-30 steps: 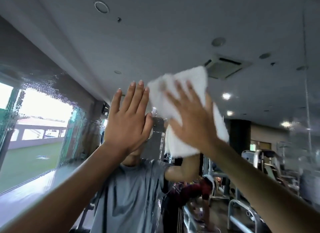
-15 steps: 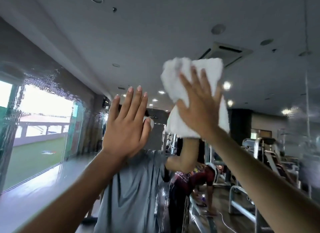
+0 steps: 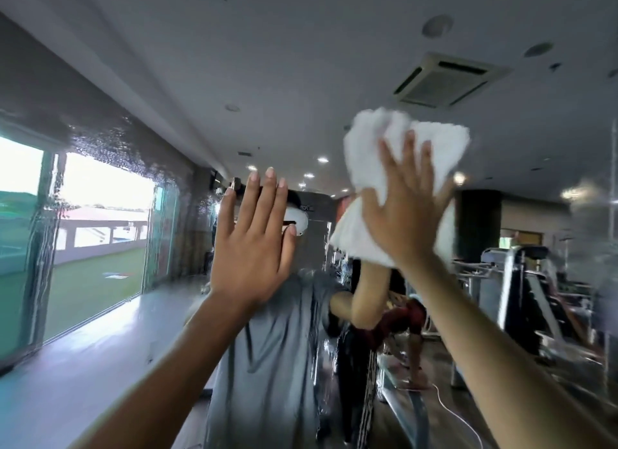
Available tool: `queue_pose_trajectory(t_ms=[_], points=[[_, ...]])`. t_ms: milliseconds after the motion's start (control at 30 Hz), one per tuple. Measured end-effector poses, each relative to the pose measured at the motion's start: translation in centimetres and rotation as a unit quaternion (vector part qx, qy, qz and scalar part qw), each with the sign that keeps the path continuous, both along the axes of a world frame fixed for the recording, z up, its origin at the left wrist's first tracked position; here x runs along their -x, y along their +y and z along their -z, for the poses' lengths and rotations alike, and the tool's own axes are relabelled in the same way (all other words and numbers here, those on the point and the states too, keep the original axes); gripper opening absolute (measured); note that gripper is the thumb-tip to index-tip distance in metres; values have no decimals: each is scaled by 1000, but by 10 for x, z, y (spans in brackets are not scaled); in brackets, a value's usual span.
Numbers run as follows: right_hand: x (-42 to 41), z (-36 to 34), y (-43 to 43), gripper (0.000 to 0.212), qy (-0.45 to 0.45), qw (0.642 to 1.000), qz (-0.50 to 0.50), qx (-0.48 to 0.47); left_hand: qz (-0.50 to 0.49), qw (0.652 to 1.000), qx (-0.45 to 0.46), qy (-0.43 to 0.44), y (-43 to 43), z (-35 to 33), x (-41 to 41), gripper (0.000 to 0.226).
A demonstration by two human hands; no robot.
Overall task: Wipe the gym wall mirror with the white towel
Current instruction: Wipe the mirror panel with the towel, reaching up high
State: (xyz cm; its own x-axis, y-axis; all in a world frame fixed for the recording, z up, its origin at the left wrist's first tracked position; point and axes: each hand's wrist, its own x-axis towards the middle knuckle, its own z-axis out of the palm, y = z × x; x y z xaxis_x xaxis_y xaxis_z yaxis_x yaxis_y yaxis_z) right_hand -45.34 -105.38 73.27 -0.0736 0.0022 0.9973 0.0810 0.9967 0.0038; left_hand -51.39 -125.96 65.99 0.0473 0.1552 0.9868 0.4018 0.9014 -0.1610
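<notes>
Head view: your right hand, fingers splayed, only presses towel on mirror; left hand flat, fingers straight. Ease pressure, towel may slip.

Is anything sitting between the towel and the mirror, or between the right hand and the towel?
Nothing visible does. The right hand presses with spread fingers on the white towel, which lies against the mirror. The left hand rests flat on the mirror further left, apart from the towel.
</notes>
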Motion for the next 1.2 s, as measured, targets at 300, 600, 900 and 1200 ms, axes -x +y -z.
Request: queue_pose_trajectory(t_ms=[300,600,900,1200], points=[[-20,73,95,80,-111,942,72,-308,-4,999,28,-19,-9,53,-3,62],[2,100,-5,71,-53,987,3,-150,4,999,16,-30,-10,96,-6,63],[-19,142,104,85,-111,934,15,-339,-7,999,30,-40,-18,144,-7,61],[-6,232,0,83,-58,984,-1,-170,1,999,19,-29,-20,163,-6,61]])
